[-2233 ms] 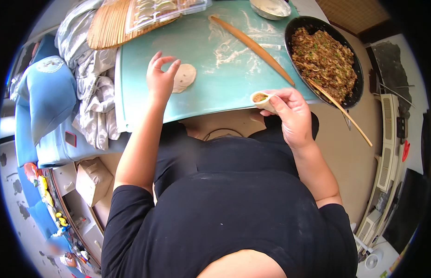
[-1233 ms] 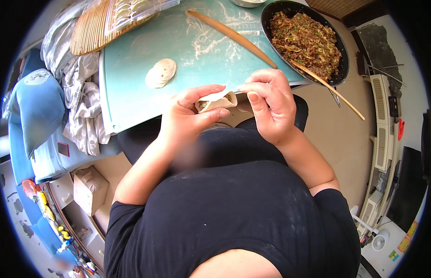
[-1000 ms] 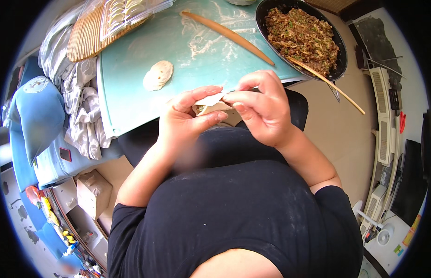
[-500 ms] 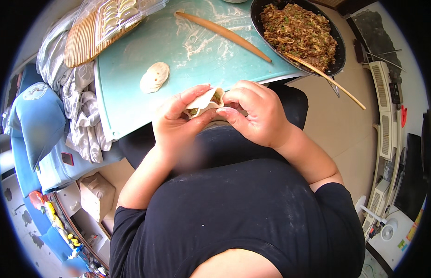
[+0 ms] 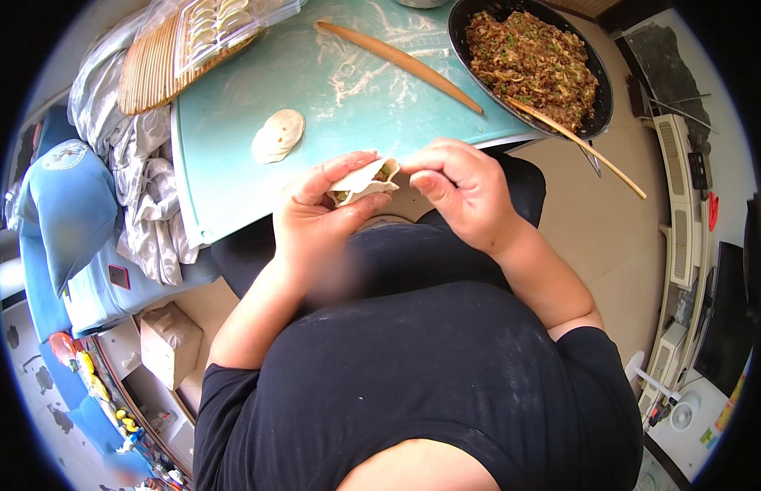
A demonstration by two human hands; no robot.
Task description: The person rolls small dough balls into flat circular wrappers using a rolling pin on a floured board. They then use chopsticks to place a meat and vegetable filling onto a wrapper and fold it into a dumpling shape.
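A half-folded dumpling (image 5: 361, 182) with its filling showing at the open edges sits in my left hand (image 5: 303, 217), pinched between thumb and fingers above the table's front edge. At its right end is my right hand (image 5: 470, 196). The thumb and index finger there are apart, the index tip close to the wrapper's edge; whether it touches I cannot tell. Beyond my left hand, a small stack of round dough wrappers (image 5: 279, 137) lies on the green table mat (image 5: 225, 180).
A tapered wooden rolling pin (image 5: 401, 64) lies on the floured mat. At the right back stands a black pan (image 5: 603, 114) of minced filling (image 5: 532, 65), with a wooden stick (image 5: 576, 139) across its rim. A clear tray of dumplings (image 5: 215, 29) rests on a slatted mat (image 5: 147, 78) at the far left.
My right thumb has come away from the dumpling, and the right hand has drawn slightly to the right. My left hand keeps its hold on the dumpling.
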